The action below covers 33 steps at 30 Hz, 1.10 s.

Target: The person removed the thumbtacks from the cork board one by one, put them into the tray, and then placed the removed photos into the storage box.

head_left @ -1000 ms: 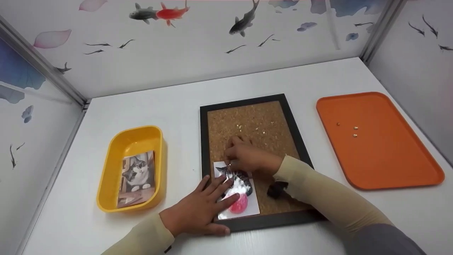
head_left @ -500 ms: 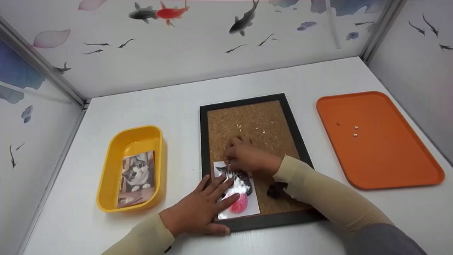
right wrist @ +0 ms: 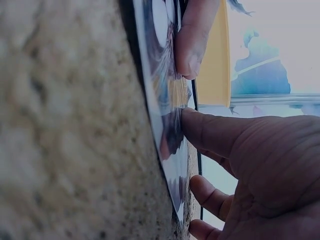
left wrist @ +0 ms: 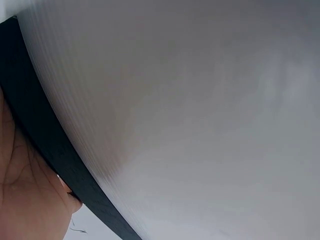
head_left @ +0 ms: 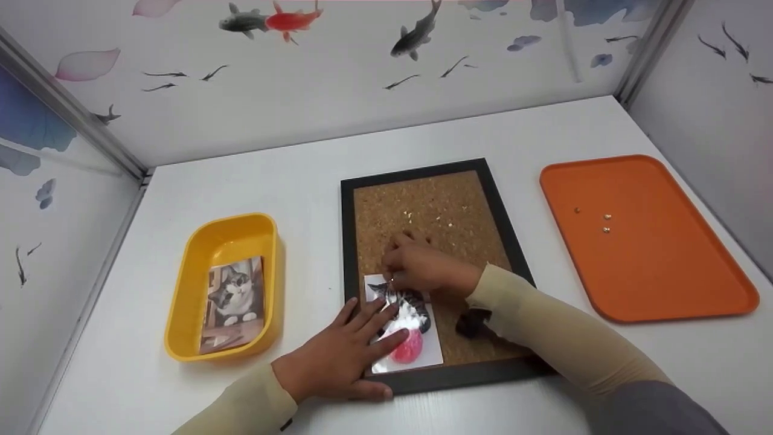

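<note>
A photo of a cat with a pink ball [head_left: 406, 347] lies on the lower left of a dark-framed cork board [head_left: 483, 329]. My left hand [head_left: 339, 356] rests on it with fingers spread, the thumb over the frame. In the left wrist view the palm [left wrist: 30, 200] lies along the frame [left wrist: 55, 130]. At the photo's top edge my right hand [head_left: 426, 266], fingers bent, holds a tiny shiny thumbtack [head_left: 392, 280], mostly hidden by the fingertips. The right wrist view shows that thumb [right wrist: 205, 127] against the glossy photo [right wrist: 167, 120]; the tack is not visible there.
To the left, a yellow basin [head_left: 181, 302] holds more cat photos [head_left: 235, 302]. An orange tray [head_left: 664, 266] on the right bears a few small metallic tacks [head_left: 607, 229]. Pale specks mark the cork's upper part. Printed panels [head_left: 338, 90] wall in the white table [head_left: 308, 181].
</note>
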Each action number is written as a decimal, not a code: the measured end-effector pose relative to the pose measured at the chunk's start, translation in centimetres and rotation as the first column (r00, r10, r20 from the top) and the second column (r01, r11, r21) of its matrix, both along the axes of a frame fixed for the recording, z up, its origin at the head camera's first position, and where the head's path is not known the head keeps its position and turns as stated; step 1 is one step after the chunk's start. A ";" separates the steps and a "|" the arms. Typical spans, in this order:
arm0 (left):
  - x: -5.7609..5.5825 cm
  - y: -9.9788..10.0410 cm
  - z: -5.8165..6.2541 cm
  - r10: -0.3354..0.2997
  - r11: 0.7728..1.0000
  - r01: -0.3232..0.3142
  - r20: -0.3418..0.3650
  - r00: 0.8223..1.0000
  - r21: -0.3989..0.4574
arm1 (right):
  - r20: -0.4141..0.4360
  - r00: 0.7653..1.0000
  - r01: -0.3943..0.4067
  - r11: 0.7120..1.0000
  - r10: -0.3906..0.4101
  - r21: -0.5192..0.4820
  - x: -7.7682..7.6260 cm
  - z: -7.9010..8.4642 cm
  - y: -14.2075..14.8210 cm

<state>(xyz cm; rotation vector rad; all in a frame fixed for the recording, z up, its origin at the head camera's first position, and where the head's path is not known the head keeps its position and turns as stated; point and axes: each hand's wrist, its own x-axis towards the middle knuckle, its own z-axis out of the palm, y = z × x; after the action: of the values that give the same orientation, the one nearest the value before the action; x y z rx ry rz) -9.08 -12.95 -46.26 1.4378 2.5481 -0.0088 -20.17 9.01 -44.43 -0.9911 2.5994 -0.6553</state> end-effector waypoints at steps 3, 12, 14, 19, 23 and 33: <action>0.0 0.0 0.0 0.001 1.000 -0.001 0.012 1.000 -0.001 | 0.003 1.000 0.006 1.000 -0.006 0.008 0.0 -0.1 0.0; 0.0 -0.1 -0.2 -0.005 1.000 0.005 -0.012 1.000 0.000 | 0.011 1.000 -0.012 1.000 0.012 0.003 -0.1 -0.1 0.1; 0.1 0.0 -0.2 -0.008 1.000 0.008 -0.028 1.000 0.004 | 0.022 1.000 -0.019 1.000 0.019 0.001 -0.1 -0.1 0.1; 0.1 0.0 -0.2 -0.007 1.000 0.008 -0.032 0.999 0.010 | 0.031 0.999 -0.019 1.000 0.019 -0.005 -0.2 -0.2 0.1; 0.1 0.0 -0.1 -0.002 1.000 0.002 -0.015 1.000 0.008 | 0.025 1.000 -0.007 1.000 0.007 0.005 -0.2 -0.2 0.1; 0.0 0.0 -0.2 -0.002 1.000 0.002 -0.013 1.000 0.003 | 0.028 1.000 -0.012 1.000 0.011 0.013 -0.3 -0.4 0.2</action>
<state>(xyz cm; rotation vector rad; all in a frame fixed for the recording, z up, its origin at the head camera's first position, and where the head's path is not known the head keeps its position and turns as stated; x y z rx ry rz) -9.05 -12.99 -46.48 1.4456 2.5583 -0.0138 -20.45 9.22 -44.81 -0.9854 2.5690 -0.6442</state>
